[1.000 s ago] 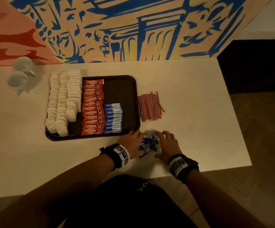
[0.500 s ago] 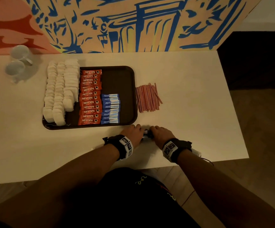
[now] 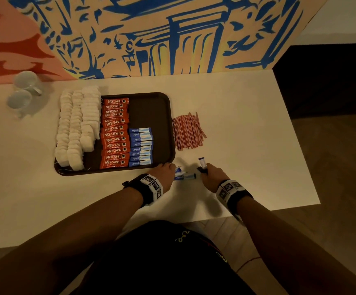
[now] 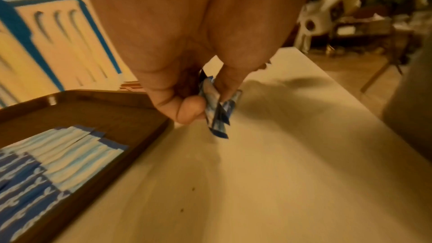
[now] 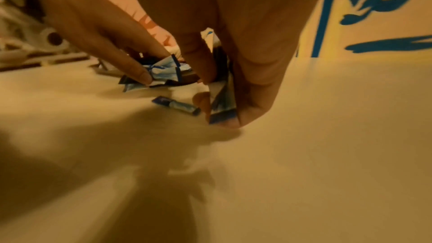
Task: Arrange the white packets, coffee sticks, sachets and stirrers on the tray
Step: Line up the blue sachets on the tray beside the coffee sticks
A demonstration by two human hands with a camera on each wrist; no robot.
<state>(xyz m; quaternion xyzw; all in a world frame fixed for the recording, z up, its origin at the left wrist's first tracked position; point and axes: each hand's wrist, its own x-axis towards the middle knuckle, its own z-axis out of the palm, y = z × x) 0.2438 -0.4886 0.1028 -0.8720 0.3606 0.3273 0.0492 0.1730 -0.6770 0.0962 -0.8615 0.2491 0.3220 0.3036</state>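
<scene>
We stood at a white table (image 3: 247,128), both hands low just off the near right corner of the brown tray (image 3: 151,107). Our left hand (image 3: 165,173) pinched a small bunch of blue sachets (image 4: 218,110) between thumb and fingers, hanging end-down beside the tray rim. Our right hand (image 3: 212,174) pinched more sachets upright, one tip poking up past the knuckles. One loose sachet (image 3: 185,177) lay flat on the table between the two hands, its long axis running left to right, about equally near both.

On the tray, white packets (image 3: 77,126) filled the left side in rows, coffee sticks (image 3: 115,133) sat in a column beside them, and a shorter sachet column (image 3: 140,146) covered only the near half, all lying crosswise. The open slot lay ahead and left of our hands, nearer the left, so held sachets would likely need turning flat and crosswise. The stirrers (image 3: 186,132) lay on the table just right of the tray
</scene>
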